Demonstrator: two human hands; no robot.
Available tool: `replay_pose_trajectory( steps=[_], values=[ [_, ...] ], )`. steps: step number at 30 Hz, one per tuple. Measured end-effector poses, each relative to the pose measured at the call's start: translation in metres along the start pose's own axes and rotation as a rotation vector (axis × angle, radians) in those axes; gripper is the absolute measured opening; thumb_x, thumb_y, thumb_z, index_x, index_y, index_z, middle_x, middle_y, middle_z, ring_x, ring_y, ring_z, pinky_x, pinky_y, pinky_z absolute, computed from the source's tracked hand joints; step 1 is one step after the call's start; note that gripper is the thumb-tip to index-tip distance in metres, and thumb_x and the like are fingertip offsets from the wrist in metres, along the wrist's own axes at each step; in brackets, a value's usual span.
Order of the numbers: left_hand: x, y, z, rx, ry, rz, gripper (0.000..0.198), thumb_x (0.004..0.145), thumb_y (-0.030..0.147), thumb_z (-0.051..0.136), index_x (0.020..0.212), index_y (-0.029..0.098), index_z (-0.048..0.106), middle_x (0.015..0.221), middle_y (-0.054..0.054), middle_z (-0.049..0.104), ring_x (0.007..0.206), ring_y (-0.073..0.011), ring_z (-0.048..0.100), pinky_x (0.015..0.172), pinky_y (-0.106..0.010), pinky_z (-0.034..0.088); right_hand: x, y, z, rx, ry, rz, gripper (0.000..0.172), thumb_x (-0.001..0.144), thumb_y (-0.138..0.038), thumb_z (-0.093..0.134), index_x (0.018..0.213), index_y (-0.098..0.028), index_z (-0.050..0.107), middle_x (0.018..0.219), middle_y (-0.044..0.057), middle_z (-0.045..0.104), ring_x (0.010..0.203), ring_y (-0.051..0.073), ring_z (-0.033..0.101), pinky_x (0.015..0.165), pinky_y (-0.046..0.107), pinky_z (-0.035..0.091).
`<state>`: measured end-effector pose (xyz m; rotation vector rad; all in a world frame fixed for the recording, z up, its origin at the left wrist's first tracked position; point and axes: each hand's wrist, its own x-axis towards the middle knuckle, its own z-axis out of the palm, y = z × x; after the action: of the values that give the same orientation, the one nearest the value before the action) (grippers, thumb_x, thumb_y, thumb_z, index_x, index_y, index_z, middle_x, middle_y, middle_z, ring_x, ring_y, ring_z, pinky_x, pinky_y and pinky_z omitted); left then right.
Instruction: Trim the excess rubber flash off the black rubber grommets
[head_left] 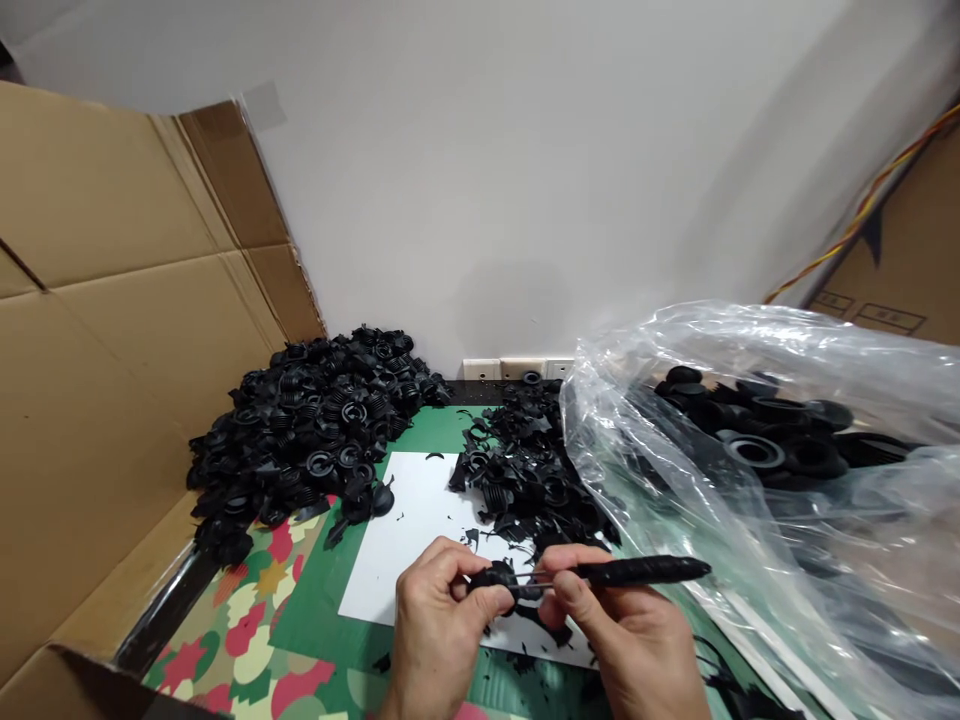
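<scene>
Low in the middle of the head view, my left hand (446, 620) pinches a small round black rubber part (495, 576) between thumb and fingers. My right hand (626, 630) is closed on a tool with a black wrapped handle (645, 571) and two thin metal prongs. Those prongs point left and reach the rubber part; how deep they go cannot be made out. Beneath both hands lies a white sheet (409, 500), with black scraps scattered over it.
A heap of ribbed black rubber parts (315, 420) stands at left beside a cardboard box (127, 260). Loose black trimmings (525, 450) lie beyond my hands. At right, a clear plastic bag (720, 340) holds larger black parts. Wall sockets (521, 369) line the back edge.
</scene>
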<state>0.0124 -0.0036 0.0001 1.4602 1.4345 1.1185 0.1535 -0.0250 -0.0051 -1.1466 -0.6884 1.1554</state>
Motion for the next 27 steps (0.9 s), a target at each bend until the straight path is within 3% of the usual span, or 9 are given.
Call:
replay_pose_trajectory(
  steps=[7,12,20,22,27],
  values=[
    [-0.0022,0.0028,0.0016,0.054,-0.004,0.011,0.007,0.062,0.011,0.067,0.059,0.017,0.068,0.062,0.002,0.054,0.052,-0.0118,0.042,0.049,-0.023,0.033,-0.0072,0.002,0.0065,-0.032,0.004,-0.158,0.02,0.066,-0.039,0.074,0.071,-0.021,0.07,0.059,0.0,0.061,0.049,0.015,0.054,0.049,0.025,0.047],
    [-0.0021,0.0048,0.0032,0.087,-0.002,0.045,0.008,0.063,0.012,0.067,0.059,0.017,0.068,0.062,0.001,0.054,0.053,-0.0127,0.044,0.05,-0.023,0.034,-0.0078,0.0027,0.0075,-0.063,0.001,-0.184,0.017,0.068,-0.038,0.072,0.071,-0.022,0.07,0.065,0.001,0.063,0.05,0.015,0.055,0.049,0.026,0.047],
    [-0.0062,0.0022,0.0026,0.143,-0.009,0.13,0.009,0.068,0.012,0.065,0.062,0.018,0.067,0.065,0.0,0.056,0.054,-0.0137,0.048,0.05,-0.024,0.036,-0.0047,0.0028,0.0059,-0.106,-0.012,-0.169,0.022,0.069,-0.042,0.071,0.071,-0.02,0.069,0.052,-0.001,0.06,0.049,0.016,0.056,0.05,0.026,0.045],
    [-0.0068,0.0016,0.0038,0.168,-0.004,0.184,0.008,0.069,0.012,0.065,0.064,0.018,0.067,0.066,-0.001,0.057,0.055,-0.0145,0.05,0.051,-0.024,0.038,-0.0043,0.0026,0.0072,-0.085,-0.031,-0.124,0.026,0.069,-0.045,0.07,0.07,-0.019,0.068,0.048,-0.001,0.059,0.048,0.016,0.055,0.05,0.025,0.043],
    [-0.0047,0.0014,0.0065,0.125,0.037,0.218,0.009,0.069,0.012,0.064,0.062,0.018,0.068,0.064,-0.001,0.058,0.054,-0.0144,0.051,0.049,-0.023,0.039,-0.0061,0.0036,0.01,0.205,-0.233,0.199,0.039,0.063,-0.053,0.074,0.061,-0.016,0.063,0.033,-0.007,0.043,0.034,0.008,0.037,0.041,0.021,0.033]
  ],
)
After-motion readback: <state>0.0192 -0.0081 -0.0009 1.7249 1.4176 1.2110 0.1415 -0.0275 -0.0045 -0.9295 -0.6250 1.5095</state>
